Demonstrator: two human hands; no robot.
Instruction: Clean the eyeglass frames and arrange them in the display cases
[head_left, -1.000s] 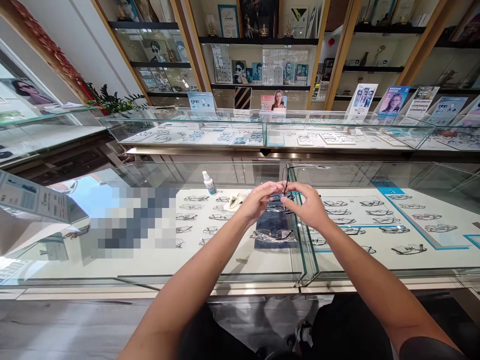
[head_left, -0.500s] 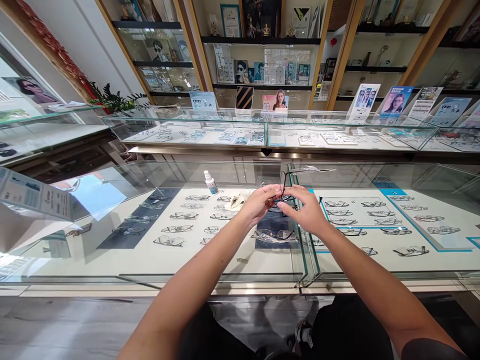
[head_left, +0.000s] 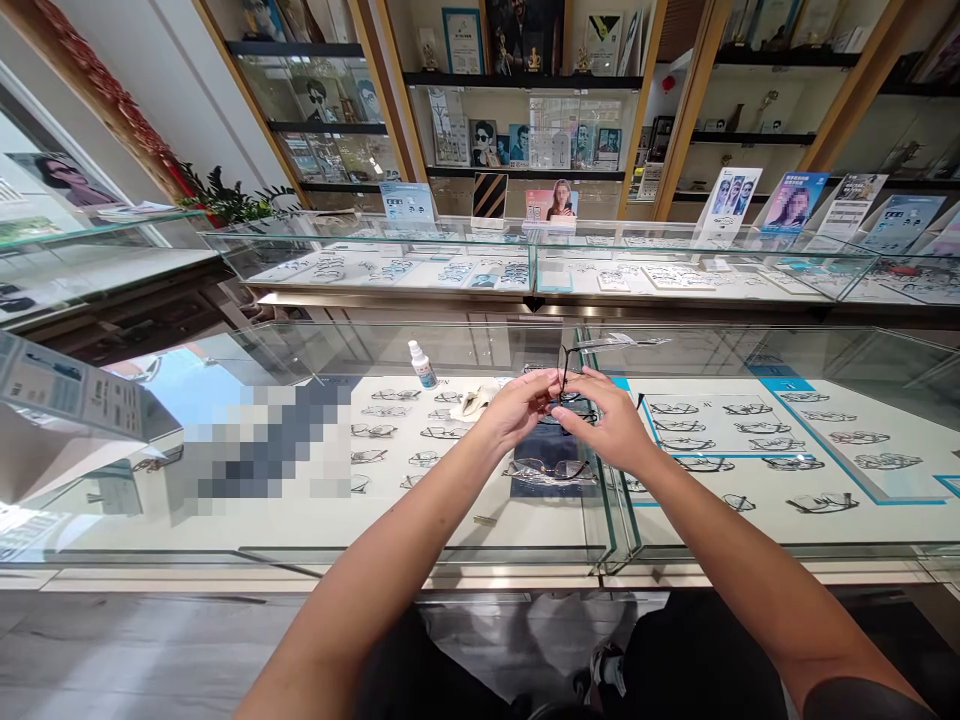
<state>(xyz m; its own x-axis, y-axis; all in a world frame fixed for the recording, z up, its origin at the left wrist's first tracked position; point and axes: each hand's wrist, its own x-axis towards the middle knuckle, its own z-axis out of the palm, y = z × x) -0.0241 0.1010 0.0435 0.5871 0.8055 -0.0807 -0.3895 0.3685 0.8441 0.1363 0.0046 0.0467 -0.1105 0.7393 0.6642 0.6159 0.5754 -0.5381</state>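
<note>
Above the glass counter, my left hand (head_left: 525, 403) and my right hand (head_left: 609, 412) meet around one pair of glasses (head_left: 564, 362). Fingers of both hands pinch its dark frame, and a temple sticks out beyond them. A clear plastic-like strip extends to the right from the top of the glasses. Just left of my left hand lies a crumpled pale cloth (head_left: 471, 404). A white spray bottle (head_left: 422, 365) with a blue label stands farther left. Below my hands, another pair of glasses (head_left: 551, 470) rests near a dark panel.
Rows of glasses (head_left: 765, 428) lie in the right glass case. A folded printed card (head_left: 71, 390) stands at the left. Behind, a second glass display counter (head_left: 390, 290) runs across, with upright signs (head_left: 726, 208) on top.
The glasses in my hands have tilted and shifted slightly left. My right fingers have moved a little along the frame. My arms are nearly unchanged.
</note>
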